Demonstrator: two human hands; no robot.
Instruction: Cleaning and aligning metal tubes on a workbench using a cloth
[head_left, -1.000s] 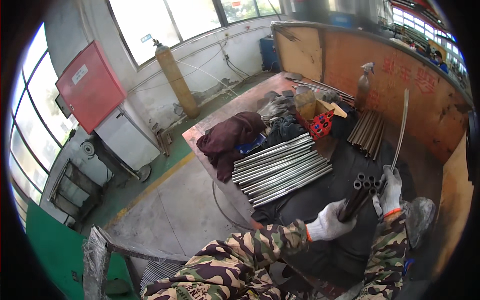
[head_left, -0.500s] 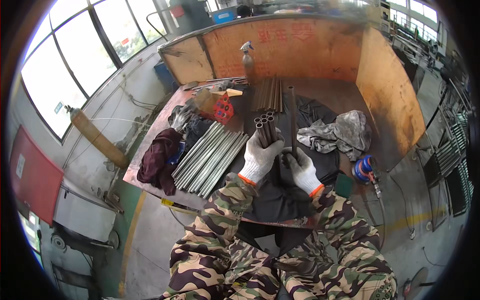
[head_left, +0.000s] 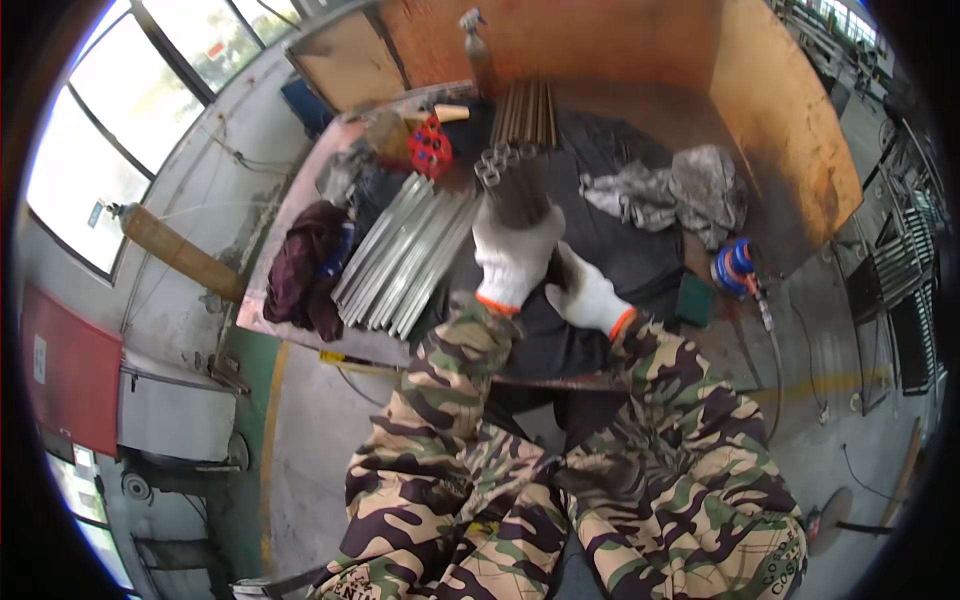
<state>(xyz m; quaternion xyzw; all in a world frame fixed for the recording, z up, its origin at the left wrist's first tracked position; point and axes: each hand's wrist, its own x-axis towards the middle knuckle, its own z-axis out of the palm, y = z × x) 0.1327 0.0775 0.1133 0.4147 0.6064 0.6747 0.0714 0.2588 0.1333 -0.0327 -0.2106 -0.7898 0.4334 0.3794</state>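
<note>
My left hand [head_left: 515,250], in a white work glove, is closed round a bundle of dark metal tubes [head_left: 517,198], whose open ends point up and away from me. Close beside it on the right is my gloved right hand [head_left: 590,298], its fingers curled in toward the bundle's lower part. What those fingers hold is hidden. More dark tubes [head_left: 524,112] lie in a row farther back on the table. To the left of my hands, shiny silver tubes [head_left: 405,255] lie side by side. Black cloth [head_left: 630,240] spreads beneath and around my hands.
On the right lie a grey rag [head_left: 700,190], a green pad [head_left: 694,300] and a blue sander [head_left: 735,268] with a hose. A maroon cloth [head_left: 305,270] and a red holed piece [head_left: 430,147] are on the left. A spray bottle [head_left: 478,55] stands before the wooden back panel [head_left: 590,45].
The single tube that stood upright in my right hand no longer shows apart from the bundle. The bundle is now tipped farther away from me. The view has tilted downward.
</note>
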